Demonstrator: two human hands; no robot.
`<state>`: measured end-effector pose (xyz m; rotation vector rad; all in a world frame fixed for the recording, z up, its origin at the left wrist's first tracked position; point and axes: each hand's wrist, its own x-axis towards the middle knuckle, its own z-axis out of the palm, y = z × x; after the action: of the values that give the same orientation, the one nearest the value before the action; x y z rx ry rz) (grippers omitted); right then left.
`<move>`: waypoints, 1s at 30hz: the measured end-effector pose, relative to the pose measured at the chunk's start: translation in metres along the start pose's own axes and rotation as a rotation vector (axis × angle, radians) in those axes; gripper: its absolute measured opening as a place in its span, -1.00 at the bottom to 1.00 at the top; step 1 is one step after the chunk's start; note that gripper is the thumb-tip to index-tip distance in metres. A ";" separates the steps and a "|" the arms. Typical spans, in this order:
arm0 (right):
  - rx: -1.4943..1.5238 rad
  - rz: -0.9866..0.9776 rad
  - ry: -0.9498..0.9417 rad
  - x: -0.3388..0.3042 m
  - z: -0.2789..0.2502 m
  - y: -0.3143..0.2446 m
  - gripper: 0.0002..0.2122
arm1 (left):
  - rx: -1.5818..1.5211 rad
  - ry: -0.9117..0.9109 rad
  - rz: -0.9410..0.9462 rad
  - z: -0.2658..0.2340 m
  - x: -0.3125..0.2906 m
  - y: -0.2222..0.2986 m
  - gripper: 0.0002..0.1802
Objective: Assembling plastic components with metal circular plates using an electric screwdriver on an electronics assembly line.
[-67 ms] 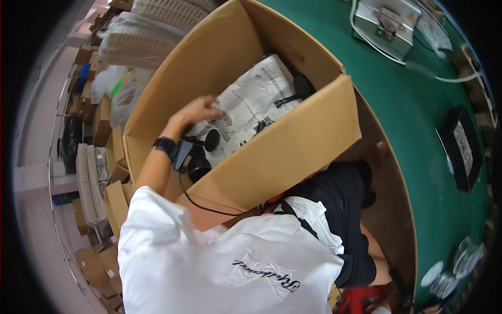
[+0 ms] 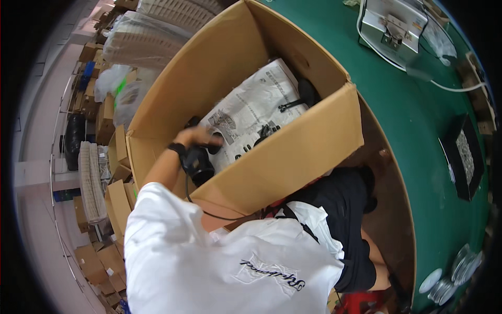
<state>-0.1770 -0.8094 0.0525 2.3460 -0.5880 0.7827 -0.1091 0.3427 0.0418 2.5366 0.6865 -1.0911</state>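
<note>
My left hand reaches into a large open cardboard box, with a black band on its wrist. Its fingers are smeared by motion, close to a small black round part. Whether they grip it cannot be made out. Just below the wrist is a bulky black piece, with a thin black cable trailing nearby. White printed sheeting lies in the box under several small black parts. A larger black part with a stem rests by the right wall. My right hand does not show.
To the right stretches a green tabletop carrying a metal device with a white cord, a black tray of small pieces and clear reels. Stacked cartons and plastic-wrapped trays stand on the left.
My left hand has moved down and slightly left inside the box, from over the white sheeting to the small black round part. The wrist has turned.
</note>
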 end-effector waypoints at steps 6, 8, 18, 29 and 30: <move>0.216 0.026 0.145 -0.008 -0.089 -0.096 -0.70 | 0.257 0.047 -0.292 0.166 0.019 -0.040 0.51; 0.237 0.019 0.157 -0.012 -0.106 -0.110 -0.71 | 0.214 0.069 -0.245 0.156 0.019 -0.023 0.43; 0.357 0.032 0.222 -0.022 -0.150 -0.153 -0.73 | 0.397 0.192 -0.302 0.134 -0.002 -0.052 -0.12; 0.434 0.092 0.393 -0.021 -0.210 -0.147 -0.74 | 0.283 -0.051 0.245 0.156 -0.031 -0.154 -0.39; 0.446 0.096 0.413 -0.018 -0.217 -0.146 -0.74 | 0.085 0.011 0.233 0.144 -0.027 -0.151 -0.50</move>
<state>-0.1924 -0.5583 0.1250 2.4415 -0.3729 1.5267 -0.2920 0.3981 -0.0460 2.6147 0.3418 -1.0455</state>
